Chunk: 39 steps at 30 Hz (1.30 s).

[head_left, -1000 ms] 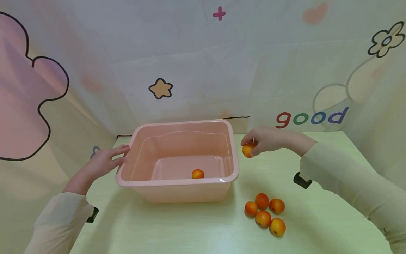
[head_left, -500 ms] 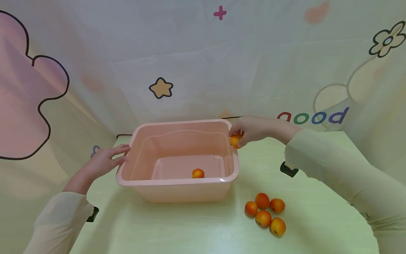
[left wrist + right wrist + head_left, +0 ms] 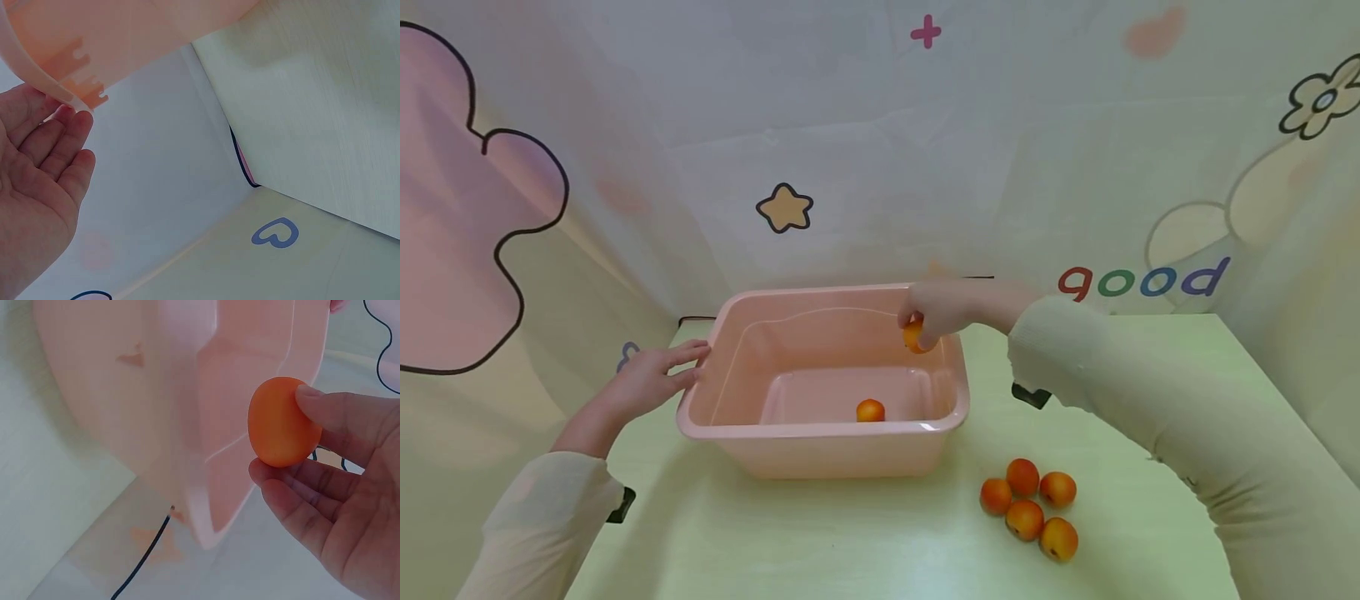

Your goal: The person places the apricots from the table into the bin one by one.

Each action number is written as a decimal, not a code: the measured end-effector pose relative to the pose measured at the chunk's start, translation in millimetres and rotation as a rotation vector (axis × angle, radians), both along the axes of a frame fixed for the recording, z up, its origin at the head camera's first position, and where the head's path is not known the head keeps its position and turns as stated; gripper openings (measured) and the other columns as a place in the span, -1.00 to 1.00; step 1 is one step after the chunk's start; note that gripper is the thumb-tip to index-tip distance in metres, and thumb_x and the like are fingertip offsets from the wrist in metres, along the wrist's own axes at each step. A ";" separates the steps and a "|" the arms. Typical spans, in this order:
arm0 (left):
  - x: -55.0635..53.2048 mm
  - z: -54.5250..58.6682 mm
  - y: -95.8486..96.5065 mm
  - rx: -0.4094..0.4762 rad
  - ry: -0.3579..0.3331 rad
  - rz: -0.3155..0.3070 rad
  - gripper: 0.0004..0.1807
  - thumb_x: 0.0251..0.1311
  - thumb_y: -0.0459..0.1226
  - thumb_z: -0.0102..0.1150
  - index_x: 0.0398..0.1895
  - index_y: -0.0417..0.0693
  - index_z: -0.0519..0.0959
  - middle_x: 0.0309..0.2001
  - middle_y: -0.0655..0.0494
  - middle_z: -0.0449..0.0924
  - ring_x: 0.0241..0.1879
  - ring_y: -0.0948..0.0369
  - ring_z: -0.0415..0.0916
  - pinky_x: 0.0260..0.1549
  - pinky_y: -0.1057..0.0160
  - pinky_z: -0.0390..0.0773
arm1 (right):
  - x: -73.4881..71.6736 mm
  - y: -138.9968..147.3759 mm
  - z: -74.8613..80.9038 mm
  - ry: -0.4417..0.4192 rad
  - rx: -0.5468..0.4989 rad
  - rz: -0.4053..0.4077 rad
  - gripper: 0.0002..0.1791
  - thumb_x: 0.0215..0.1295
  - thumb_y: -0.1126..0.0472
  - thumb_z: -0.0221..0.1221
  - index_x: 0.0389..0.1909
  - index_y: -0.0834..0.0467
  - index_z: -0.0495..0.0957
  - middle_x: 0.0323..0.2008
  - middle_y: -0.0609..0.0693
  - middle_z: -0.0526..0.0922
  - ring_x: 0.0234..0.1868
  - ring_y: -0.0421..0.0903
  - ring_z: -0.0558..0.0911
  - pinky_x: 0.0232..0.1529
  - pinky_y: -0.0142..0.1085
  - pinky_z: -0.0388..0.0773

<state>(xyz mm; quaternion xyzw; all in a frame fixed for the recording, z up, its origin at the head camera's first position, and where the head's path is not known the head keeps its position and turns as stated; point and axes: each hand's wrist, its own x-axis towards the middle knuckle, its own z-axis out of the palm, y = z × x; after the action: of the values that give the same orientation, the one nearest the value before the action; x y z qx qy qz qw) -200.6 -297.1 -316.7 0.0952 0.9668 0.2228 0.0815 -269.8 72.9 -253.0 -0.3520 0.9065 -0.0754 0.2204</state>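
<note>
A pink plastic basin [image 3: 820, 454] stands on the table, with one small orange fruit [image 3: 870, 410], rather like an apricot, on its floor. At the basin's left rim, my left hand [image 3: 651, 379] rests with its fingertips touching the edge; the left wrist view shows these fingers [image 3: 78, 134] lightly bent under the rim. My right hand [image 3: 951, 304] pinches another orange fruit [image 3: 279, 422] between thumb and fingertips, just inside the basin's right rim and above its floor. In the right wrist view the basin's wall [image 3: 178, 400] is beside that fruit.
Several loose orange-red fruits [image 3: 1024, 518] lie clustered on the pale green table [image 3: 790, 542], right of the basin's front corner. A printed curtain [image 3: 880, 150] hangs close behind the table.
My right hand has carried its fruit leftward over the basin's right rim, from outside the basin to inside it. My left hand, the basin and the loose fruits stay where they were.
</note>
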 end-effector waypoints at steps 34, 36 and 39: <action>-1.9 -5.2 5.2 0.019 0.013 -0.007 -0.44 0.22 -0.17 -0.03 0.26 -0.17 0.19 0.29 -0.18 0.12 0.22 -0.22 0.08 0.01 -0.21 0.28 | -28.2 -67.8 -56.8 -0.129 -0.183 -0.246 -0.69 0.03 0.34 0.16 -0.14 0.09 0.56 -0.20 -0.05 0.52 -0.14 -0.06 0.43 -0.07 -0.29 0.46; -1.7 -4.6 5.1 0.025 0.007 -0.005 -0.44 0.22 -0.17 -0.03 0.27 -0.17 0.19 0.29 -0.18 0.11 0.22 -0.23 0.07 0.01 -0.22 0.27 | -30.8 -72.2 -61.9 -0.099 -0.174 -0.225 -0.69 0.02 0.33 0.19 -0.14 0.13 0.56 -0.21 -0.01 0.53 -0.18 -0.05 0.45 -0.08 -0.30 0.47; -1.3 -3.9 5.0 0.028 0.002 -0.001 -0.43 0.21 -0.16 -0.03 0.27 -0.17 0.19 0.29 -0.20 0.11 0.22 -0.25 0.07 0.00 -0.24 0.27 | -33.6 -76.0 -69.3 -0.062 -0.156 -0.201 -0.73 0.00 0.34 0.20 -0.20 0.19 0.57 -0.27 0.02 0.54 -0.25 -0.05 0.45 -0.15 -0.33 0.47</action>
<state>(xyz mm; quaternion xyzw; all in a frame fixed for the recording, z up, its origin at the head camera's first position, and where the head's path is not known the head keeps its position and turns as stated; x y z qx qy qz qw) -201.8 -292.0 -320.6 0.0972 0.9636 0.2360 0.0791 -303.4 -3.1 -322.3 -0.2729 0.9214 -0.1784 0.2115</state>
